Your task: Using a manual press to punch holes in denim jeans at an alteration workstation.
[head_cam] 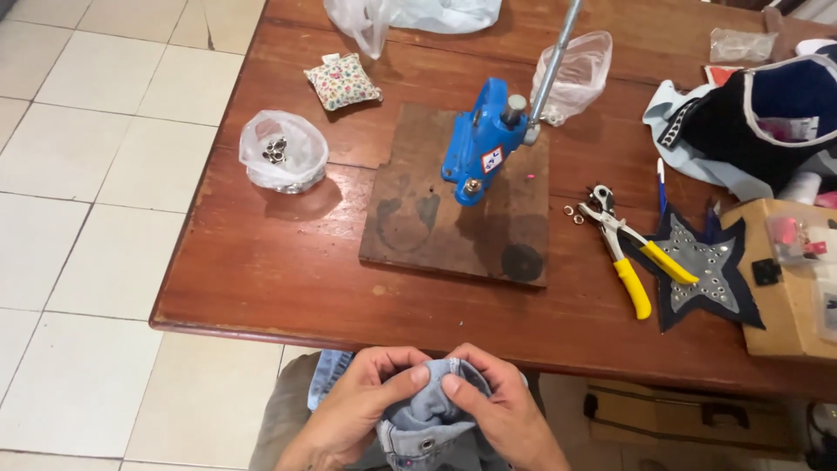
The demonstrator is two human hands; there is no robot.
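The person's left hand and right hand meet at the 6 o'clock edge of the view, below the near edge of the wooden table. Both are closed on a bunched piece of light blue denim: the thumbs press side by side on top of the fold while the fingers curl around it from either side. A small metal eyelet shows in the denim just below the thumbs. The cloth sits over the person's lap, off the table.

At about 12 o'clock from the hands, in the middle of the table, a blue hand press stands on a dark wooden board, its long metal lever rising toward 1 o'clock. At 10 o'clock lies a clear plastic bag of metal rings, and beyond it a small floral pincushion. At 2 o'clock lie yellow-handled punch pliers, partly over a dark star-shaped fabric piece dotted with eyelets; two loose rings rest just left of the pliers' head. A cardboard box sits at 3 o'clock, and a dark garment with pale trim is heaped at the far right. A second clear bag lies behind the press.
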